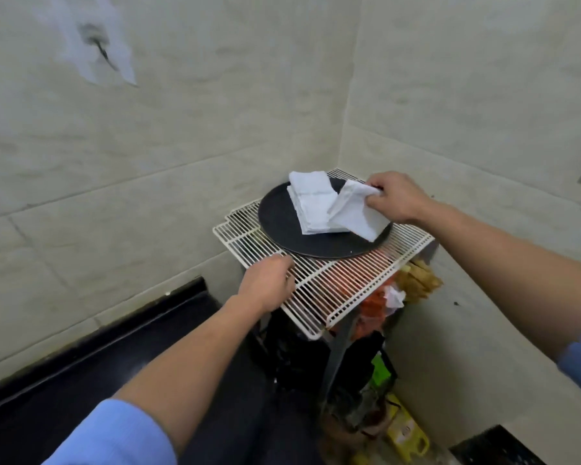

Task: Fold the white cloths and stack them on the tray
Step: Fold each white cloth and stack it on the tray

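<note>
White cloth (353, 213) pinched in fingers (375, 189) of right hand (399, 198) over tray (282, 223); left hand (267, 285) loosely curled on rack (332, 283).

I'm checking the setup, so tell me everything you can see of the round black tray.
The round black tray is a shallow matte disc with a low rim. It lies level on a white wire rack. A stack of folded white cloths sits on it; another white cloth, pinched by the right hand, hangs over its right side.
</note>
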{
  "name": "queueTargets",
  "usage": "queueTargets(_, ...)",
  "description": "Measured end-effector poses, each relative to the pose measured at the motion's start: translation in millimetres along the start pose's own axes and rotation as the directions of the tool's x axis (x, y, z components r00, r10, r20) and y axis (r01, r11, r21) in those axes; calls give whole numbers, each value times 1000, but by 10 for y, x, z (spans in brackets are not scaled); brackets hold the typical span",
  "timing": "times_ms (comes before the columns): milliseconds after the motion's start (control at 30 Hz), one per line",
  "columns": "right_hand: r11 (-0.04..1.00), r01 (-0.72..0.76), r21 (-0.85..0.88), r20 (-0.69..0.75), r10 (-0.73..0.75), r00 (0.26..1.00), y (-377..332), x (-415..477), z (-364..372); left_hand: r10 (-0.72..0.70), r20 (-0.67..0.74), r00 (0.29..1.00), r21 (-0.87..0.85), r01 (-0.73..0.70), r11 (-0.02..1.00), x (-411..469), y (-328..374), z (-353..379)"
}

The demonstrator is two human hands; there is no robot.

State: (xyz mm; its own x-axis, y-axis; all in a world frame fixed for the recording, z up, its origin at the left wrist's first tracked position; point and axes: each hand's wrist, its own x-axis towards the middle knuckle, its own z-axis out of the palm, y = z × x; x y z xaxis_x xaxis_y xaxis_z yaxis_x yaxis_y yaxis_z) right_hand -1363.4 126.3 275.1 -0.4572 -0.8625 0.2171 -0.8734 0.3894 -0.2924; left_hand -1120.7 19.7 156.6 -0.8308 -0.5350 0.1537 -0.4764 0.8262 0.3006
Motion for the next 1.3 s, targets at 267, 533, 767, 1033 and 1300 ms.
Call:
queueTargets(267,979,206,13,122,-206,971,333,1543,243,-221,-56,974,80,225,971,1002,58,186)
queueTargets(533,937,347,31,334,-337,880,396,2559,743,-384,-75,920,137,391,910,1439,47,473)
queueTargets(767,932,360,35,326,-351,878,443,2941,1236,-394,-199,897,105,419,902,1423,24,623)
queueTargets(1033,857,515,-14,195,-503,842,611,2603,1668,-401,-272,875,38,427,904,1401,-30,704)
queueTargets(1300,865,497,-71,275,-462,843,645,2562,1852,-397,-271,877,36,422,906,1405,-52,723)
